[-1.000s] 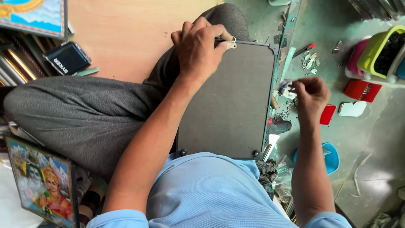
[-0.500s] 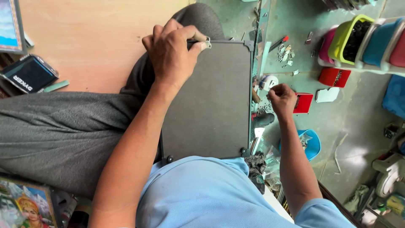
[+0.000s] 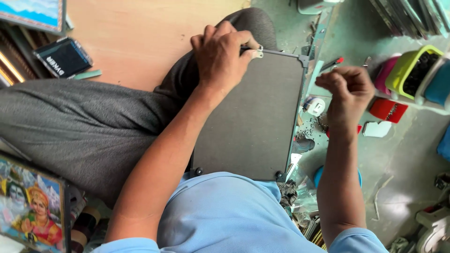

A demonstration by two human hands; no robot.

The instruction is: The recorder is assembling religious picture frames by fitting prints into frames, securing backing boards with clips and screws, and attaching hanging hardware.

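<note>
Picture frame (image 3: pixel 251 117), face down, dark grey backing board uppermost, black corner brackets at all four corners; rests on the person's lap, centre of view, its near edge against the light blue shirt (image 3: pixel 225 215) at 6 o'clock.

Grey trousers (image 3: pixel 79 126): bent leg running from 9 o'clock up to the knee at 12 o'clock, lying beneath the frame's left edge.

Floor, tan board (image 3: pixel 136 37): 11 o'clock, beyond the leg.

Floor, green surface (image 3: pixel 408 154): 3 o'clock, littered with small hardware.

Left hand (image 3: pixel 222 56): 12 o'clock, fingers curled and closed over the frame's far edge near its left corner, clamping it; a small light metal piece (image 3: pixel 257 53) shows just beside the fingertips.

Right hand (image 3: pixel 347 89): 2 o'clock, raised off the frame, well apart from the left hand, fingertips pinched together; what they pinch is too small to tell.

Framed devotional picture (image 3: pixel 30 211): 8 o'clock, propped at the lower left corner.

Framed landscape picture (image 3: pixel 28 11): 10 o'clock, cut by the top edge.

Plastic bins (image 3: pixel 412 70), lime green and pink: 2 o'clock, right of the raised hand.

Black box (image 3: pixel 63 57): 10 o'clock, on the tan board.

Red container (image 3: pixel 386 110): 3 o'clock, just beside the right wrist.

Blue round lid (image 3: pixel 319 175): 4 o'clock, partly hidden behind the right forearm.

Loose screws and fittings (image 3: pixel 314 129): 3 o'clock, scattered beside the frame's right edge.
</note>
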